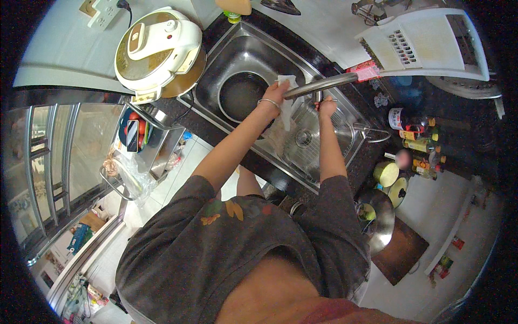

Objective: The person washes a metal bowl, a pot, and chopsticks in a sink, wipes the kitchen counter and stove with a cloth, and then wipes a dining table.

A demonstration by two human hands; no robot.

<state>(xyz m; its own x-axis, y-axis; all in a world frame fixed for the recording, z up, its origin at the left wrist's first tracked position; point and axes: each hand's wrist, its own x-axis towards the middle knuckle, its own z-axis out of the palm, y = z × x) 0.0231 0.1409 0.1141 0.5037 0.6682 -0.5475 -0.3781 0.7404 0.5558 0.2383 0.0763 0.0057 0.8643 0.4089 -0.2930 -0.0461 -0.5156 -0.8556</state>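
A white cloth (pixel 287 107) is in my left hand (pixel 277 96), under the end of the metal faucet spout (pixel 323 86). My right hand (pixel 327 107) grips the small faucet lever (pixel 331 100) beside the faucet's base. Below them is a stainless-steel double sink (pixel 226 56). In its left basin sits a round dark pan (pixel 242 96), partly hidden by my left wrist. The right basin shows a round drain strainer (pixel 303 137) and ridged metal. A pale, crumpled cloth-like area (pixel 276 135) lies over the divider beneath my left hand; its edges are unclear.
A white electric pressure cooker (pixel 162 48) stands left of the sink. A white grater-like plastic panel (pixel 421 44) juts in at upper right. Several sauce bottles (pixel 419 133) and a wok (pixel 382 227) are to the right. Tomatoes (pixel 141 126) and a phone (pixel 132 135) lie on the left.
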